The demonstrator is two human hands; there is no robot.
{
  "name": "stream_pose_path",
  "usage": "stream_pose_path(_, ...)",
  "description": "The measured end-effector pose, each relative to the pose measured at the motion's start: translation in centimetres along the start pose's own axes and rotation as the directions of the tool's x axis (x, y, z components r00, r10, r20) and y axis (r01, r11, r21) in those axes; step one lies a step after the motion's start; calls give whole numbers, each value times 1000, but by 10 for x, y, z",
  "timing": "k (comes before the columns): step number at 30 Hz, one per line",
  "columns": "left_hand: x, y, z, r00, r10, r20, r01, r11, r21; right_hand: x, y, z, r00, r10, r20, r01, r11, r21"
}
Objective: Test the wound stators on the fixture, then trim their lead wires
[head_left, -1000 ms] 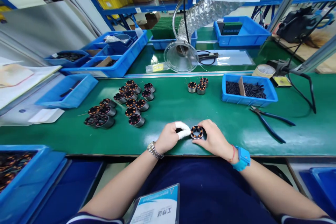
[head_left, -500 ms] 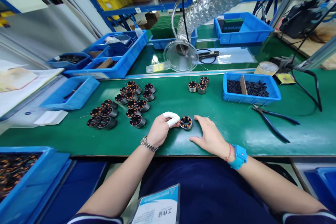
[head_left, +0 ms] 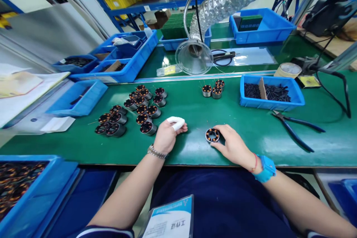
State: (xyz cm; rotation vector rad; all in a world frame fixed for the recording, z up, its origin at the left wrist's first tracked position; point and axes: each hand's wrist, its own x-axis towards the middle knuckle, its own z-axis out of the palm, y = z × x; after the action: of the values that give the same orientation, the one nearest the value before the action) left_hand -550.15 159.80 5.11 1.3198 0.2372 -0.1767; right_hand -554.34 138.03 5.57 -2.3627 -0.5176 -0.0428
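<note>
My right hand [head_left: 232,142] grips a small round motor stator [head_left: 212,135], thumb and fingers on its right side. The stator has a metal rim, a black core and orange copper windings. To its left, apart from it, is my left hand [head_left: 167,134]. White covers are on its fingers, which are pressed together; whatever may be between them is too small or hidden to make out. Several more stators [head_left: 148,128] stand in groups left of my left hand. Farther back, a trio of stators [head_left: 216,92] with thin wires sticking up sits on the green mat [head_left: 184,104].
Black-handled pliers [head_left: 295,130] lie open on the right. Behind them is a blue tray [head_left: 272,105] of black sleeve-like pieces. A clear fume hood [head_left: 193,63] hangs over the back rail. Blue bins [head_left: 122,74] stand at the left, and another bin of stators [head_left: 52,163] sits lower left.
My right hand has closed on the stator, which now sits farther right. My left hand has come away from it, leftward. The view has shifted slightly.
</note>
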Motion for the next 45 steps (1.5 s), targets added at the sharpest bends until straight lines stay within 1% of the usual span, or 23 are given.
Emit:
stream_pose_path(1,0,3,-1,1000,-28,1,28,1000,7,-2,1,-1,1000,1,-1,-1,1000,5)
stream_pose_path(3,0,10,0,985,-151,89,145,987,71,-3,4,-3,1000,-9,-4,9,1000,22)
stream_pose_path(6,-2,16,8,903,-350,248,315,933,171,-1,6,-2,1000,-22,-6,22,999,47)
stream_pose_path(9,-3,17,20,852,-440,285,383,894,235,0,7,-2,1000,-28,-7,28,998,60)
stream_pose_path(13,-1,19,30,851,-454,264,377,878,293,0,7,-2,999,-33,-1,33,998,61)
stream_pose_path(16,3,25,26,879,-413,240,344,896,282,0,8,-2,1000,-29,-3,29,998,48)
stream_pose_path(19,6,31,15,959,-245,144,208,950,232,-1,8,-2,999,-29,-15,30,998,51)
stream_pose_path(20,5,31,12,977,-179,114,144,954,262,-1,8,-1,999,-28,-24,29,998,53)
stream_pose_path(21,3,30,10,985,-122,119,77,941,329,-1,8,-1,999,-23,-34,25,998,52)
stream_pose_path(22,-1,27,10,983,-79,168,1,908,420,-2,7,0,999,-14,-42,16,999,47)
stream_pose_path(24,-11,19,14,941,-23,339,-191,789,584,-2,5,1,998,10,-56,-8,1000,27)
stream_pose_path(26,-22,9,22,877,25,480,-373,665,647,-3,4,3,998,33,-60,-33,999,-2)
stream_pose_path(27,-25,5,26,855,45,516,-429,620,657,-3,4,4,997,37,-62,-38,999,-15)
stream_pose_path(30,-28,-1,33,836,67,545,-499,507,703,-4,3,5,998,24,-64,-27,999,-44)
stream_pose_path(32,-24,1,34,811,100,576,-559,417,716,-5,2,5,998,13,-63,-16,998,-57)
stream_pose_path(35,-17,7,33,728,174,663,-682,288,673,-4,1,4,999,12,-50,-16,996,-83)
stream_pose_path(37,-14,13,32,672,211,710,-740,239,629,-4,0,3,999,15,-39,-18,995,-98)
stream_pose_path(38,-13,17,31,658,226,718,-752,229,618,-4,0,2,999,18,-36,-22,994,-104)
stream_pose_path(39,-12,21,29,657,241,714,-753,232,615,-4,-1,1,999,23,-35,-27,994,-108)
stream_pose_path(40,-11,25,27,671,259,695,-741,251,622,-3,-1,1,999,27,-37,-31,993,-110)
stream_pose_path(41,-10,29,24,699,279,659,-715,287,637,-3,-1,0,999,29,-40,-33,993,-111)
stream_pose_path(43,-7,37,16,790,320,522,-613,412,675,-3,-2,0,998,31,-46,-36,994,-107)
stream_pose_path(45,-5,42,8,891,298,342,-454,588,670,-3,-3,0,998,34,-44,-38,994,-101)
